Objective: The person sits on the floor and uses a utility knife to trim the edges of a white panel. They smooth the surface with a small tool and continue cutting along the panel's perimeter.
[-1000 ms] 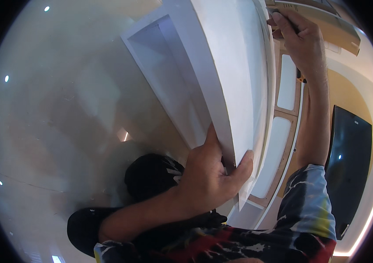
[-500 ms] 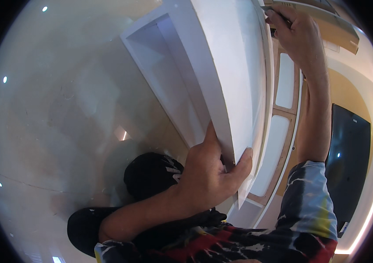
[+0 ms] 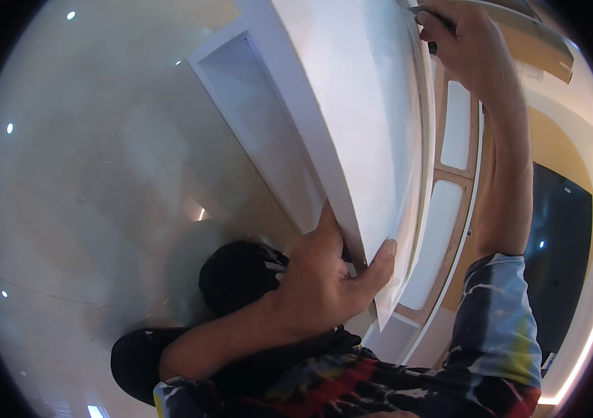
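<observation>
A white board-like frame point(image 3: 342, 104) stands tilted in front of me, with a boxed recess point(image 3: 255, 118) on its left side. My left hand point(image 3: 328, 272) grips its lower corner, thumb on the front face and fingers behind the edge. Along the right side runs a thin whitish sheet point(image 3: 385, 306) whose pointed lower end sticks out beneath the corner. At the top right my right hand point(image 3: 453, 35) is closed round a thin flat dark tool point(image 3: 416, 12), its tip against the far end of the frame's right edge. The tool's exact kind is unclear.
Brown-framed panels with white insets point(image 3: 432, 244) stand just right of the frame. Beyond them are a large black screen point(image 3: 561, 258) and a light strip point(image 3: 592, 334). Below lies a glossy pale floor point(image 3: 101, 174), with my dark shoes point(image 3: 237, 279) on it.
The white frame has shifted slightly left in view, with my left hand still on its corner. My right hand and the tool have moved a little up and left along the edge.
</observation>
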Available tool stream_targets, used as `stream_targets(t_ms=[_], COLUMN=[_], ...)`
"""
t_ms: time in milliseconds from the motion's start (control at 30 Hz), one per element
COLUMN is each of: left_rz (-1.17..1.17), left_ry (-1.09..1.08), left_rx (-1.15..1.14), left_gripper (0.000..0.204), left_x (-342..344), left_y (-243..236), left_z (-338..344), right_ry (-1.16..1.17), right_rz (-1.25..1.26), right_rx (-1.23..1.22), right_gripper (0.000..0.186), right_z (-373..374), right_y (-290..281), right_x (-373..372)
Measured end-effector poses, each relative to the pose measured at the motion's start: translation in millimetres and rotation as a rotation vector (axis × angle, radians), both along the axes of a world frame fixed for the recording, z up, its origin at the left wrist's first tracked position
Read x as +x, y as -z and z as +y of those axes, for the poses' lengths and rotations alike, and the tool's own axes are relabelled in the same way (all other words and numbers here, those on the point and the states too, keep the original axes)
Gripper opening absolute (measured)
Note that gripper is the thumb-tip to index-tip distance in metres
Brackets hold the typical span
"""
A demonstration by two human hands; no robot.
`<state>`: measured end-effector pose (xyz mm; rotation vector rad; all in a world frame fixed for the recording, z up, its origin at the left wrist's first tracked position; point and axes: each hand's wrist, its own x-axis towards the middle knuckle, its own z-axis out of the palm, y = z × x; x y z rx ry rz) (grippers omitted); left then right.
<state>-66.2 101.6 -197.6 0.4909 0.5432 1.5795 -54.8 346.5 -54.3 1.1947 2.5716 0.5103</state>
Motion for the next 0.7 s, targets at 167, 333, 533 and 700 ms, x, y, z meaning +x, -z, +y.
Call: stream_targets(t_ms=[167,333,533,700], left_rz=[0.003,-0.07,-0.076,-0.054], left_ry=[-0.005,-0.017,0.023,-0.004], left_rx=[0.02,-0.013,-0.029,-0.017], left_gripper=[0.049,0.047,0.048,0.046], left_x=[-4.4,0.4,-5.7,-2.4], left_y=[1.9,0.0,-4.0,-2.0], left_z=[5.0,0.3,0.5,-0.8], right_ry=[-0.117,0.008,0.1,0.038], right_rz=[0.028,0.222,0.44,0.253], right_rx=[-0.08,-0.119,-0.17,-0.091], right_gripper=[0.017,0.016,0.016,0.016], right_z=[-6.4,2.9,-3.3,-8.4], right_y=[-11.1,0.2,0.6,-2.1], right_x=[-18.6,5.6,15.6,6.4])
